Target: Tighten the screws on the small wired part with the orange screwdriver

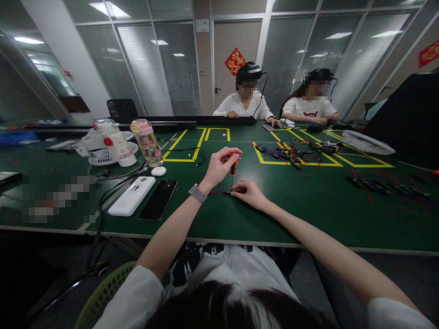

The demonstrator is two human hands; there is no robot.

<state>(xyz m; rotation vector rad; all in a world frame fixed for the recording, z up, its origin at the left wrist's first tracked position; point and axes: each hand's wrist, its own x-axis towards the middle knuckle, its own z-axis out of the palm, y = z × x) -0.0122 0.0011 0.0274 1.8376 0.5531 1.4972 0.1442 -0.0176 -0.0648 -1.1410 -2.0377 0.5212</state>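
Green worktop [212,228] carries everything, yellow tape rectangles on its far half, presumably to mark out places for parts. Two people sit across it: one in a white shirt [224,107], one in a printed tee [290,108], hands at the far edge, well apart from the near pair. Heap of wired circuit boards [291,153] lies over the tape lines right of centre; second row of wired boards [387,183] nearer, at right, probably grouped there to sit within reach of the right arm. White bottle [120,148] and pink-lidded bottle [148,145] stand upright at left, likely out of elbow range. Left hand [222,168] is raised, grip closed around the upper handle, thumb and fingers near the top, apparently so they can turn it. Right hand [253,194] rests low on the worktop, grip nearly closed, thumb and fingertips at the work piece, seemingly to stop it sliding or spinning; how hard it presses, can't tell. White power bank [132,196] and black phone [158,199] lie flat side by side, left of the left forearm, likely parked off the working spot. Orange-and-black screwdriver [233,170] stands near vertical, shaft down, presumably to press straight. White earbud case [158,171] sits just beyond the phone. Smallest: circuit board [227,192], flat under the screwdriver tip, partly hidden by the right fingers, wires trailing left; exact tip contact too small to tell.
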